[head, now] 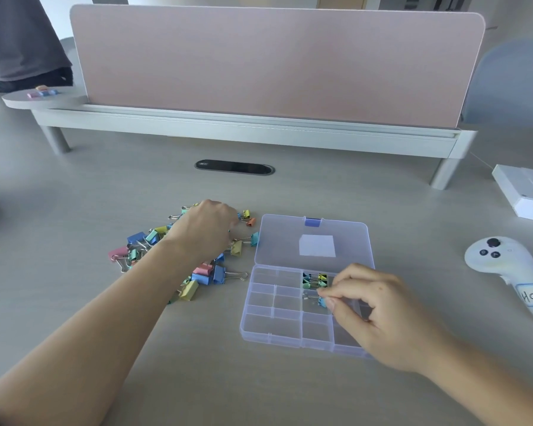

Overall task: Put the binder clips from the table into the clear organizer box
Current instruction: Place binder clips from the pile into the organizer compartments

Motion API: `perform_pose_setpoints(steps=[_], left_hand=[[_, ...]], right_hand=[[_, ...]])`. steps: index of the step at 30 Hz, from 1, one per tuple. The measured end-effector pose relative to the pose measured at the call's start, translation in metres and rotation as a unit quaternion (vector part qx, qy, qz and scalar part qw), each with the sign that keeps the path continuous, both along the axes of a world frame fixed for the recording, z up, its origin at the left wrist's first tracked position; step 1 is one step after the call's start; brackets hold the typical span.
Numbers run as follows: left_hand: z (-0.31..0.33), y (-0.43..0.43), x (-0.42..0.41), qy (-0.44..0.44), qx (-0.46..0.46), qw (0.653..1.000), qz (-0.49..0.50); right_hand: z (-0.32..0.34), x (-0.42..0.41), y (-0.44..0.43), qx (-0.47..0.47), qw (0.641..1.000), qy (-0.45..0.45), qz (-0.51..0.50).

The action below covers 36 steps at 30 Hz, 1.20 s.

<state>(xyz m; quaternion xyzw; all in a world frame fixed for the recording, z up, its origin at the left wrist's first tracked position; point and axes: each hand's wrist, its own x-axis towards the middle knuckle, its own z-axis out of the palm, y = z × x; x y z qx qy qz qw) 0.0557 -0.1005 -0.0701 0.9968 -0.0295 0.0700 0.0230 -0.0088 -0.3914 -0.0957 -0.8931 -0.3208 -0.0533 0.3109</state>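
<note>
A pile of coloured binder clips (203,273) lies on the table left of the clear organizer box (268,318), whose lid (314,241) lies open behind it. My left hand (206,232) rests on the pile with fingers curled down among the clips; what they hold is hidden. My right hand (370,305) is over the box and pinches a small blue binder clip (320,300) above a middle compartment. Several small clips (314,280) lie in the compartment behind it.
A white handheld controller (511,272) with a label lies right of the box. A white flat box (526,192) sits at the far right. A pink desk divider (274,66) on a grey riser stands behind. A dark cable grommet (234,167) is set into the table.
</note>
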Motion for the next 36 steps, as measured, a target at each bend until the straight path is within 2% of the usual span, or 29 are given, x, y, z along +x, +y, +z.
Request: perform_pose_setpoints(steps=[12,17,23,25,29,32,36], left_hand=[[0.006,-0.007,-0.004,-0.04,-0.006,0.999,-0.011],[0.006,-0.003,-0.002,-0.045,-0.052,0.997,-0.024],[0.018,0.001,-0.006,-0.04,-0.168,0.985,-0.017],[0.027,-0.009,-0.013,-0.021,-0.204,0.978,-0.034],[0.046,-0.042,-0.035,0.083,-0.259,0.956,-0.108],[0.053,-0.061,-0.049,0.139,-0.244,0.947,-0.158],[0.051,-0.072,-0.058,0.153,-0.211,0.948,-0.185]], right_hand=[[0.001,-0.001,0.0,0.001,1.0,0.003,-0.001],[0.001,-0.001,0.001,0.005,1.0,0.001,0.003],[0.001,-0.001,0.0,0.003,1.0,0.005,0.002],[0.0,0.0,0.0,0.005,1.0,0.008,-0.001],[-0.001,0.0,0.0,0.013,1.0,0.011,-0.002],[-0.002,0.001,0.0,0.023,1.0,0.011,-0.001],[-0.002,0.002,0.0,0.027,1.0,0.01,0.003]])
